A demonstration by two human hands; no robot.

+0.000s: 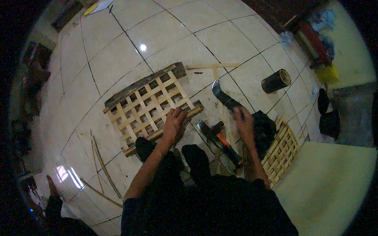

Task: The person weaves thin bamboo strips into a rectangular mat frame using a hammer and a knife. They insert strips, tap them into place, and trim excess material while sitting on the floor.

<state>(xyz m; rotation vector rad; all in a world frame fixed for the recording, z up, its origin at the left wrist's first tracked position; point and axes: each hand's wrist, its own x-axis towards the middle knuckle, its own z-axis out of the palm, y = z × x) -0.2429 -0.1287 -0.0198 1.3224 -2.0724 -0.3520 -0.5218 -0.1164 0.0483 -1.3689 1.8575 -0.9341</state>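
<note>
A woven lattice of pale bamboo strips [143, 108] lies on the tiled floor in front of me, with a dark wooden board along its far edge. My left hand [175, 122] grips the lattice's near edge at its right end, fingers curled over the strip. To the right, my right hand [243, 122], blurred by motion, is closed at the near end of a dark knife with a curved tip [222, 95]; the fingers cover its handle. Between my hands lies a hammer with a black and orange handle [220, 141], touched by neither.
A short dark log [276, 81] lies farther right. A second woven bamboo piece [281, 147] leans near a pale yellow surface [330, 185]. Thin bamboo strips [100, 165] lie at left; another strip [212, 66] is beyond the lattice. Another person's foot [52, 187] shows at lower left.
</note>
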